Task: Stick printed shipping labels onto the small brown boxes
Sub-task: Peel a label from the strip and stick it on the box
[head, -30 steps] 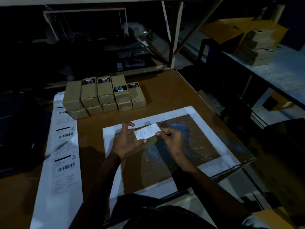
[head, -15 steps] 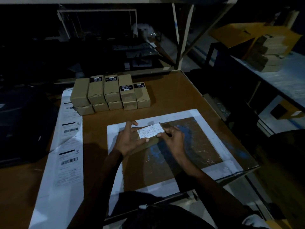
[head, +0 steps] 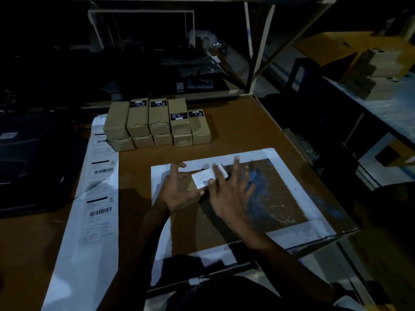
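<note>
White label with fine print too small to read lies on small brown box at frame centre, over white-bordered mat. Left hand cups box, fingers curled on its side. Right hand splayed flat, fingers pressing label. Stacked brown boxes upper left carry black stickers, text illegible. Barcode label strip along left.
</note>
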`<action>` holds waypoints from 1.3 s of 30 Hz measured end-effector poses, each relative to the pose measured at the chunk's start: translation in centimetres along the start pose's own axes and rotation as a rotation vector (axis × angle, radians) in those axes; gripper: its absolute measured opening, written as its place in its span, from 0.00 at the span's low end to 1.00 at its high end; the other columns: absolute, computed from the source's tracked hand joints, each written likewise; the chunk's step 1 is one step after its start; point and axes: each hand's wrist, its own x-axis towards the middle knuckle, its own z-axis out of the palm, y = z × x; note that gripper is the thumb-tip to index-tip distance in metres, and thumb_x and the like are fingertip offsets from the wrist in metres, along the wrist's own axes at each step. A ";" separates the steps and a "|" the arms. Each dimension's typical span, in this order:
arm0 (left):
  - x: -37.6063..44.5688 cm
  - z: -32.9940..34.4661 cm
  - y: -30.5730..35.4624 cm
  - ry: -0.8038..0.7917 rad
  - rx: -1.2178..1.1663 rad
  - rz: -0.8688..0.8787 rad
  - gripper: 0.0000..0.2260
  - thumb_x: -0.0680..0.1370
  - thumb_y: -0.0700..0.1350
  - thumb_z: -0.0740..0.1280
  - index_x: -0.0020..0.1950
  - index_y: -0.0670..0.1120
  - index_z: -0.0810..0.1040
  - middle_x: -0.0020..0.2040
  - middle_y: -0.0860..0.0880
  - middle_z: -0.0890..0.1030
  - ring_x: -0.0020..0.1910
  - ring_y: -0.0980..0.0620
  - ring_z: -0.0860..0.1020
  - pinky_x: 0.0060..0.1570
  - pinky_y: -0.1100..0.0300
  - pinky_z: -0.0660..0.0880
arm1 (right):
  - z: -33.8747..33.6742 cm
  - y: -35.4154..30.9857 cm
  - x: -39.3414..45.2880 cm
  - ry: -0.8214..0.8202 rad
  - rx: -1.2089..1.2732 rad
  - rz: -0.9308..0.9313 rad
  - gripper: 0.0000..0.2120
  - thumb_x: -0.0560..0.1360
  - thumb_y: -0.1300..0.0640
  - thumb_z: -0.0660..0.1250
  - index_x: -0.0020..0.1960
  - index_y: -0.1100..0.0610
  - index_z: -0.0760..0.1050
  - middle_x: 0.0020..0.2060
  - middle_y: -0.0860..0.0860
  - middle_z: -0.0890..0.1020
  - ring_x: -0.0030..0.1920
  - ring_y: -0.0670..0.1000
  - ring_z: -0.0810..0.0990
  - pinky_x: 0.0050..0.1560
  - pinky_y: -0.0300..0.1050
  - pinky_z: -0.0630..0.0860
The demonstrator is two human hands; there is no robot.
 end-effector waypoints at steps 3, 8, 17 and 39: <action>-0.2 0.1 0.0 0.013 0.004 -0.009 0.38 0.68 0.43 0.81 0.69 0.52 0.62 0.57 0.56 0.76 0.56 0.59 0.74 0.43 0.76 0.73 | -1.0 0.2 0.2 -0.034 -0.025 0.033 0.27 0.81 0.33 0.45 0.79 0.33 0.49 0.77 0.49 0.27 0.78 0.65 0.33 0.72 0.73 0.39; -0.2 -0.1 0.0 -0.011 0.006 0.005 0.37 0.68 0.42 0.80 0.69 0.53 0.61 0.55 0.55 0.76 0.52 0.63 0.76 0.44 0.76 0.72 | -0.6 -2.0 -1.9 -0.135 -0.111 -0.268 0.26 0.81 0.33 0.43 0.79 0.32 0.47 0.76 0.47 0.24 0.77 0.61 0.29 0.71 0.69 0.33; -0.2 0.2 -0.3 0.006 0.029 0.031 0.36 0.69 0.40 0.80 0.68 0.52 0.61 0.54 0.58 0.78 0.56 0.53 0.79 0.45 0.72 0.74 | -0.5 -2.8 -2.0 -0.150 -0.094 -0.244 0.27 0.81 0.33 0.42 0.79 0.33 0.45 0.76 0.48 0.24 0.76 0.60 0.26 0.68 0.68 0.29; -2.7 1.5 -1.4 0.153 0.149 0.175 0.54 0.62 0.47 0.83 0.79 0.56 0.53 0.77 0.48 0.64 0.76 0.47 0.63 0.72 0.44 0.65 | -2.7 7.3 -2.6 -0.243 0.921 0.120 0.36 0.63 0.58 0.84 0.63 0.50 0.68 0.57 0.46 0.77 0.58 0.42 0.76 0.52 0.34 0.75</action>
